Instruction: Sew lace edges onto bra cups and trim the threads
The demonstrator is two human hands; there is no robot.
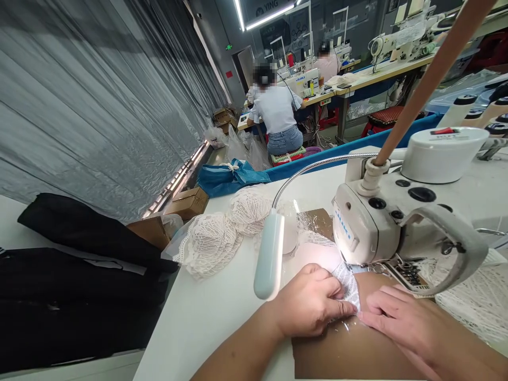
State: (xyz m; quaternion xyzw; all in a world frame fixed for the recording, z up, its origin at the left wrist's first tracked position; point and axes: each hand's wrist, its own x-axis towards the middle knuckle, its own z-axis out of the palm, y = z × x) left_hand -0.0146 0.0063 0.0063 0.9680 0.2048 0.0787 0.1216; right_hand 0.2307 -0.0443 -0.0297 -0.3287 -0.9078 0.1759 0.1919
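A white lace bra cup (351,283) with a smooth pale pad lies under the head of the white sewing machine (367,222). My left hand (315,301) is closed on its near end, the thumb and fingers pinching the lace edge. Close by on the right, my right hand (397,315) has curled fingers, and its fingertips meet the same lace corner. Both hands rest low over a brown board (341,352) with a shiny clear covering. The needle area is mostly hidden behind the machine head.
A lamp (270,254) on a bendy metal neck hangs left of my left hand. Stacked lace cups (210,238) lie behind it, and more lace (474,296) lies at the right. A brown pole (432,84) slants above the machine. Co-workers (280,111) sit at machines further back.
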